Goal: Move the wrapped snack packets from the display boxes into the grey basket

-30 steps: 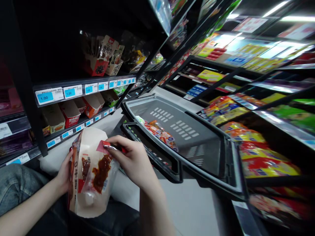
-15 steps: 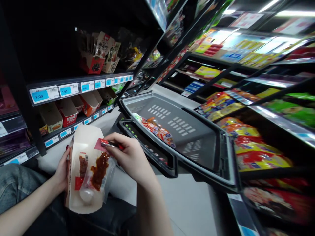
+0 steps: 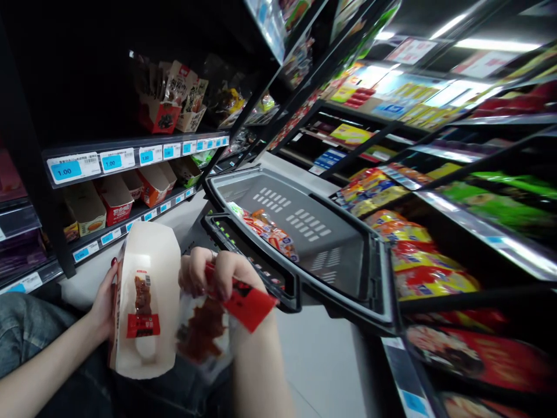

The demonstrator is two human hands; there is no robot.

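Note:
My left hand (image 3: pixel 104 299) is closed on the side of a cream cardboard display box (image 3: pixel 159 255), tilted with its open face toward me. One small snack packet (image 3: pixel 143 305), clear with brown contents and a red end, lies inside the box. Just right of the box, my right hand (image 3: pixel 221 270) grips more than one similar snack packet; the clear part of one packet (image 3: pixel 204 331) with brown contents hangs below the fingers, and a red packet end (image 3: pixel 250 305) sticks out to the right. Motion blurs these packets, so their number is unclear.
A grey shopping basket (image 3: pixel 348 284) with black handles stands open ahead, holding orange-red snack packs (image 3: pixel 272 235). At left, a shelf (image 3: pixel 65 142) with price tags bears snack boxes (image 3: pixel 161 113). Shelves of bagged goods (image 3: pixel 430 273) line the right.
My right hand has lifted its packets out of the box and turned, bringing them to the right of it. One packet stays in the box. The left hand still holds the box.

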